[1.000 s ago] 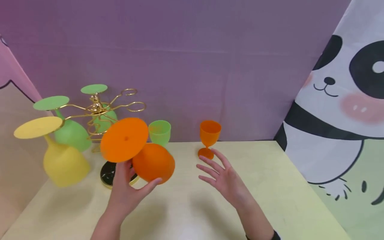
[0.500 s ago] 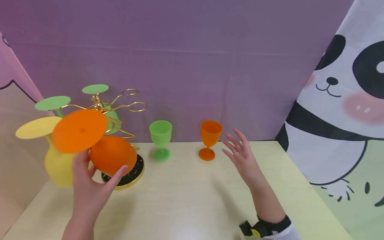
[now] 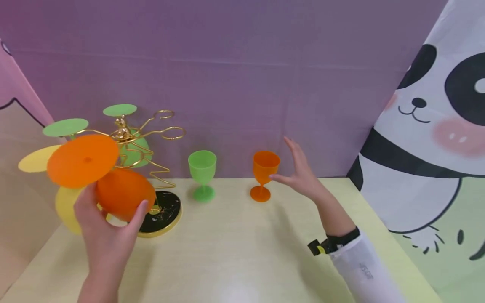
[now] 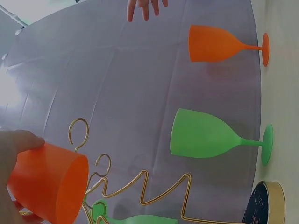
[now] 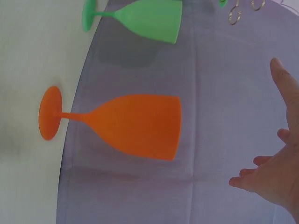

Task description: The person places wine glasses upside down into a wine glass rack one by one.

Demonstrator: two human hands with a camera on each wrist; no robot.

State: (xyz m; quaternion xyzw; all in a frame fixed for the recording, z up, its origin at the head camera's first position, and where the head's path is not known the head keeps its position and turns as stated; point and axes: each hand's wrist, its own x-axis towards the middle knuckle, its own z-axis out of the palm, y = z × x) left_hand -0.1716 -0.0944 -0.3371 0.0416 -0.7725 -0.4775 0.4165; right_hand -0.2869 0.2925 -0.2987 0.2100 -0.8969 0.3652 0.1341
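My left hand (image 3: 107, 235) grips an orange goblet (image 3: 125, 193) by its bowl, upside down with its foot uppermost, in front of the gold wire rack (image 3: 123, 134). In the left wrist view the bowl (image 4: 51, 182) shows between thumb and fingers, its mouth toward the rack's base. A second orange goblet (image 3: 266, 167) stands upright on the table toward the back. Beside it, on the right, is my right hand (image 3: 305, 176), thumb and fingers spread and holding nothing. In the right wrist view that hand (image 5: 275, 172) is apart from the goblet, beyond its rim.
Green goblets (image 3: 65, 127) and a yellow goblet (image 3: 68, 206) hang upside down on the rack, whose round black base (image 3: 166, 210) stands at left. An upright green goblet (image 3: 203, 170) is between rack and orange goblet. A purple cloth (image 3: 235, 84) closes off the back of the table.
The left hand has carried the orange goblet leftward to the rack's near left side. The right hand has moved right and up beside the standing orange goblet, its thumb now spread wide.
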